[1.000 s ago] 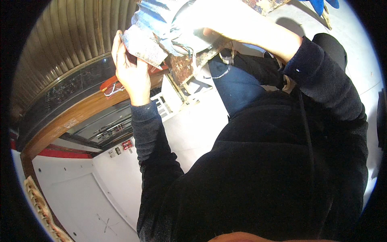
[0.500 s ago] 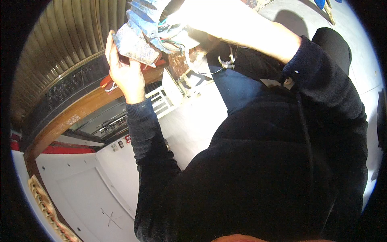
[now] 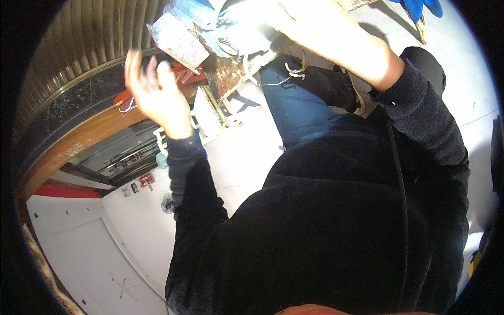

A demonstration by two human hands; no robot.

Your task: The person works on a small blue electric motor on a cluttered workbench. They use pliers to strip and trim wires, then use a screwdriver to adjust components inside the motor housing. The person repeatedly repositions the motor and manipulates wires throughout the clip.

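Observation:
A blue ribbed electric motor (image 3: 195,11) stands at the top, its open end showing several thin wires (image 3: 224,43). A worn, angular metal box (image 3: 178,43) sticks out from its left side. Just below that box, my left hand (image 3: 161,100) is raised with its fingers apart, holding nothing. My right hand (image 3: 302,18) reaches to the motor's open end from the right. Strong glare washes out its fingers, so their grip is hidden. A pale loose wire (image 3: 265,84) hangs from the motor toward my leg.
Under the motor is a worn, brown-stained stand (image 3: 227,79). An orange-red tool handle (image 3: 125,98) lies by the wooden edge (image 3: 68,149) at left, below a ribbed metal shutter (image 3: 100,47). A blue object (image 3: 422,7) lies at the top right.
My left hand has let go of the metal box and dropped a little away, its fingers spreading. My right hand remains at the motor. The view has shifted slightly.

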